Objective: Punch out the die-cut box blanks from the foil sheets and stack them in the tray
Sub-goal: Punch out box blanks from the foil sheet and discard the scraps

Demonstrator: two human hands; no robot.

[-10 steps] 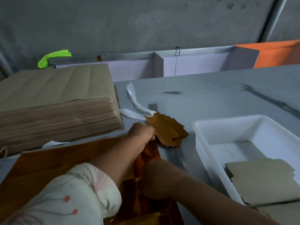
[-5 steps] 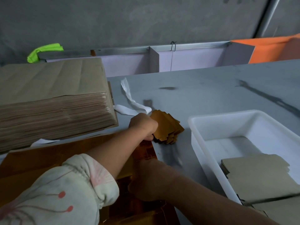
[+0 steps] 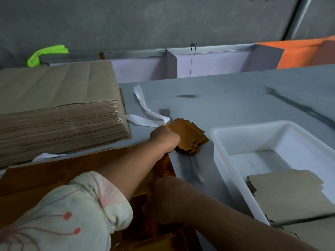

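Tray, blanks and sheet stock on one grey table (image 3: 235, 98), two hands at work.

One white rectangular plastic tray (image 3: 253, 134), right of both sets of fingers, holds a pile of grey-brown card blanks (image 3: 290, 192) at its near end, cut off by the picture's edge; count not readable. One left hand (image 3: 164, 139), fingers curled round the near edge of a fanned bundle of gold-orange foil blanks (image 3: 190, 134), which lies on the table between those fingers and the tray; number of blanks indistinct. One right hand (image 3: 168, 200) rests on the orange-gold foil sheets (image 3: 45, 174), fingers hidden beneath it, grip not readable. One tall stack of brown card sheets (image 3: 59, 109), left of the left fingers. Two white paper strips (image 3: 145, 113) just beyond them.
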